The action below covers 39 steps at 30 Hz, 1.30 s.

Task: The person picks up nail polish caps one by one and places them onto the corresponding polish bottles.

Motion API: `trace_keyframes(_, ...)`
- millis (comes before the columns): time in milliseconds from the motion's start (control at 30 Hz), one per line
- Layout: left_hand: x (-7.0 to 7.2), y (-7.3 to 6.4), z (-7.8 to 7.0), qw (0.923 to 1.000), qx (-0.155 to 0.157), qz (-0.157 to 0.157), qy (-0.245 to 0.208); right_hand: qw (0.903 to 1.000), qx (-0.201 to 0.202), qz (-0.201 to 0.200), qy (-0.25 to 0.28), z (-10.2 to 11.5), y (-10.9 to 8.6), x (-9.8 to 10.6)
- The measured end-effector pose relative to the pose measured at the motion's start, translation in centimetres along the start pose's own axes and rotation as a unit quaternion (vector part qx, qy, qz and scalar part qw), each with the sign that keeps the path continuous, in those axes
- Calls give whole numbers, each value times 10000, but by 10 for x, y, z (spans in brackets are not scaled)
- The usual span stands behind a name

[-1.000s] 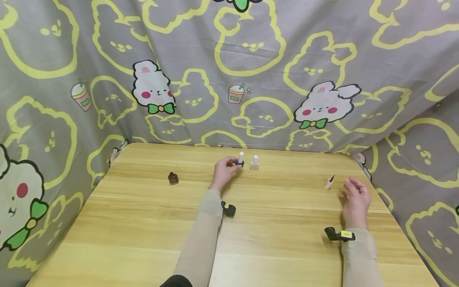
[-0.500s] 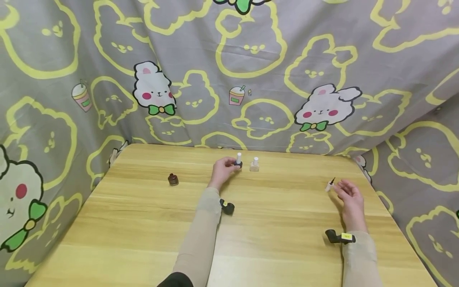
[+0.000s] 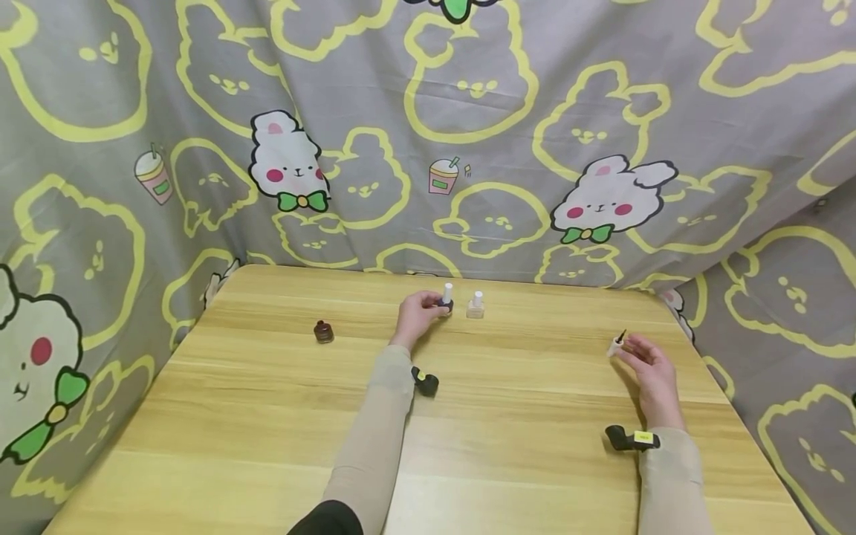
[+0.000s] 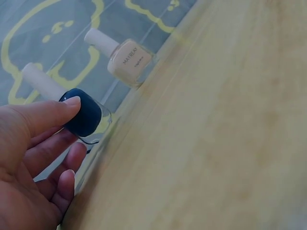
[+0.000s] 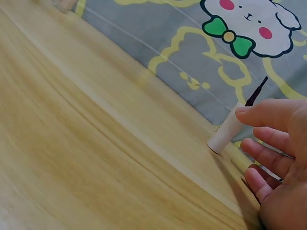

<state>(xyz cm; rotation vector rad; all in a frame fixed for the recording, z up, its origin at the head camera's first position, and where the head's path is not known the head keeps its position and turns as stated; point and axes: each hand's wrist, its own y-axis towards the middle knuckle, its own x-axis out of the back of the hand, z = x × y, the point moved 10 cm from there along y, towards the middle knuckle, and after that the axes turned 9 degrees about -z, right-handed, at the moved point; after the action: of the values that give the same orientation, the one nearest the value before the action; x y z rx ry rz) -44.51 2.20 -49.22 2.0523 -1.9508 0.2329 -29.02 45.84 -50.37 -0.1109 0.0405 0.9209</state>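
My left hand [image 3: 416, 318] pinches a dark blue nail polish bottle [image 4: 85, 115] between thumb and fingers; its white cap is on and it stands upright at the table's back. Just right of it stands a pale pink nail polish bottle [image 4: 130, 62], also white-capped. At the right, my right hand [image 3: 655, 371] has thumb and index finger on a white nail polish cap [image 5: 225, 133]. That cap stands on its top, its dark brush [image 5: 257, 91] pointing up. Farther left sits a dark brown nail polish bottle [image 3: 324, 333] with its neck uncovered.
A wooden table [image 3: 267, 431] carries everything. Grey patterned curtains [image 3: 374, 74] hang right behind its back edge and along both sides. Small black cameras [image 3: 426, 383] are strapped at the wrists.
My right hand has moved left to the white cap and now pinches it; a second ago it was apart from it. My left hand has stayed on the dark blue bottle.
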Motion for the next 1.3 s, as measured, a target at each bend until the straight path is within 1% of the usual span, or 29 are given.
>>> trace_keyframes(233,0,0,2,9999,-8,38,105,9993,-9,-27,-378,-2,1,0)
trace_keyframes(400,0,1,3,9998,-36,89,180,9983,67,39,-581,-2,1,-3)
trace_keyframes(633,-1,2,4,9996,-54,156,237,9963,153,15,-846,-2,1,-4)
trace_keyframes(733,-1,3,4,9997,-59,181,181,9949,184,36,-991,-1,1,-5)
trace_keyframes(867,-1,2,4,9998,-32,194,-11,9932,233,18,-1140,-1,1,-5)
trace_keyframes(967,1,1,5,9996,58,180,-195,9927,213,34,-1185,-1,0,-6)
trace_keyframes(1133,5,1,2,9993,76,55,-369,9908,137,61,-1346,-1,0,-5)
trace_keyframes(1200,7,1,1,9990,56,-4,-442,9910,104,51,-1336,-1,-1,-4)
trace_keyframes(1300,9,1,0,9983,53,-77,-569,9907,159,4,-1352,0,0,-4)
